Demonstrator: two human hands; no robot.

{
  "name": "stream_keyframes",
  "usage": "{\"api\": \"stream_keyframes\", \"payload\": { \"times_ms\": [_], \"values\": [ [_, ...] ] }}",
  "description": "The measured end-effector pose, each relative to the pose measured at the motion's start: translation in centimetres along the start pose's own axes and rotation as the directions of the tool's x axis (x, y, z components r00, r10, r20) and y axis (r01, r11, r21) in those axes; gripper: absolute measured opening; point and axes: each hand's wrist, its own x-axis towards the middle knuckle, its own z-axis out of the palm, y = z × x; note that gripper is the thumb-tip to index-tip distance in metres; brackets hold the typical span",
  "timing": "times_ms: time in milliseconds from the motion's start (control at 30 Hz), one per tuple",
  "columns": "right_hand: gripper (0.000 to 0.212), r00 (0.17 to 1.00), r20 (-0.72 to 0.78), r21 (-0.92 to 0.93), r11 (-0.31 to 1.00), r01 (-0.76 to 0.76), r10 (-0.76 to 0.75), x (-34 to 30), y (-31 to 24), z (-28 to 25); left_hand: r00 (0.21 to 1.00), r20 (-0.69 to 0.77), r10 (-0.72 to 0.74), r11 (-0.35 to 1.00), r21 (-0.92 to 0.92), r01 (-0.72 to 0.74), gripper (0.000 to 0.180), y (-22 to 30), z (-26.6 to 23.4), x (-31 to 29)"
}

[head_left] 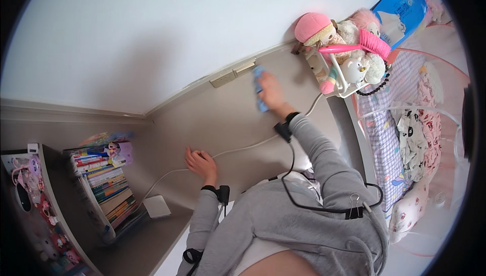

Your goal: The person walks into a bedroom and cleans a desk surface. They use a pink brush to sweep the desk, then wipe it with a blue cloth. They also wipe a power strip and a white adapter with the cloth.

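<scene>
My right hand (272,90) is closed over a blue cloth (259,103) and presses it on the grey-brown desk top (223,124), close to the wall. Beside the cloth, a pair of flush socket covers (233,74) lies along the desk's back edge. My left hand (201,165) rests on the desk with its fingers apart, holding nothing. A thin white cable (243,149) runs across the desk and passes by the left hand. Both wrists carry black straps with small black boxes; a black cord hangs from the right one.
At the right end of the desk stands a white basket (338,76) full of soft toys, a pink hairbrush (372,43) on top. Beyond it is a bed with checked bedding (372,124). Leftward are a row of books (111,190), a white square box (157,206) and a shelf of trinkets.
</scene>
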Motion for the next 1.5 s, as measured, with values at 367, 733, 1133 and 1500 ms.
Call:
{"api": "stream_keyframes", "payload": {
  "times_ms": [367,733,1133,1500],
  "values": [
    [0.059,0.886,-0.247,-0.34,0.821,-0.459,0.393,-1.0,6.0,-1.8,0.995,0.071,-0.071,0.997,-0.027,0.073,0.015,-0.1,-0.2,0.1],
    [0.061,0.955,0.21,0.045,0.978,0.206,-0.211,-0.1,-17.8,7.5,0.994,0.053,-0.091,0.995,-0.045,0.093,0.013,-0.4,0.3,0.1],
    [0.05,0.463,0.33,0.625,0.558,0.546,-0.823,3.2,-29.0,18.2,0.992,0.093,-0.083,0.993,-0.076,0.09,0.017,-0.4,-0.2,0.1],
    [0.057,0.686,0.47,0.502,0.807,0.31,-0.556,-0.3,-13.6,4.5,0.996,0.018,-0.084,0.992,-0.097,0.085,0.016,-0.4,0.3,-0.2]
  ]
}}
